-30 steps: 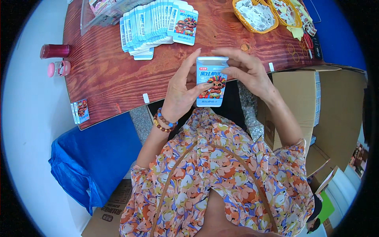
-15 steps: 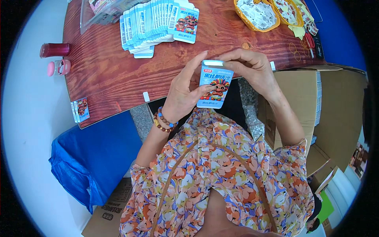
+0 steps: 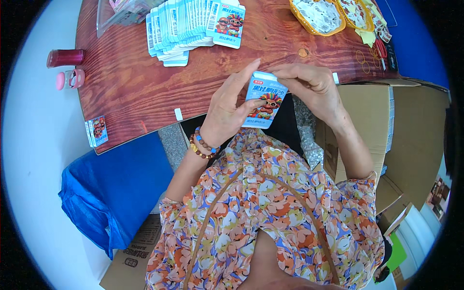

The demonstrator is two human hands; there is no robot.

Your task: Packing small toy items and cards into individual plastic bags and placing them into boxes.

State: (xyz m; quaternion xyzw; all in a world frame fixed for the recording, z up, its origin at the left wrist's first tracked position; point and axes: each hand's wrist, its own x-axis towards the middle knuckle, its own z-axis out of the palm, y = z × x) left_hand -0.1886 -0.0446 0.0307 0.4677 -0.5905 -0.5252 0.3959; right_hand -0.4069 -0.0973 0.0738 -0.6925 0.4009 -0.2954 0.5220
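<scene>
A small light-blue carton (image 3: 267, 110) with cartoon figures on its front is upright in front of my body, just past the table's near edge. My left hand (image 3: 220, 111), with a beaded bracelet at its wrist, is closed round the carton's left side, thumb across the front. At the carton's top right corner, my right hand (image 3: 314, 89) pinches the top edge by the flap. Its fingertips partly hide that corner. Farther off on the table lies a fanned pile of matching flat cartons (image 3: 181, 26).
Yellow baskets (image 3: 316, 34) of small white packets stand at the far right, near rubber bands and red-handled scissors (image 3: 382, 50). A clear plastic bin (image 3: 121, 17) is at the far left. Jars (image 3: 66, 58) and two or so cartons (image 3: 98, 131) line the left. Cardboard boxes (image 3: 362, 121) stand right.
The carton's top flap, standing open half a second ago with a white gap beneath, is now folded down nearly closed. Both hands have stayed about the carton, shifting slightly.
</scene>
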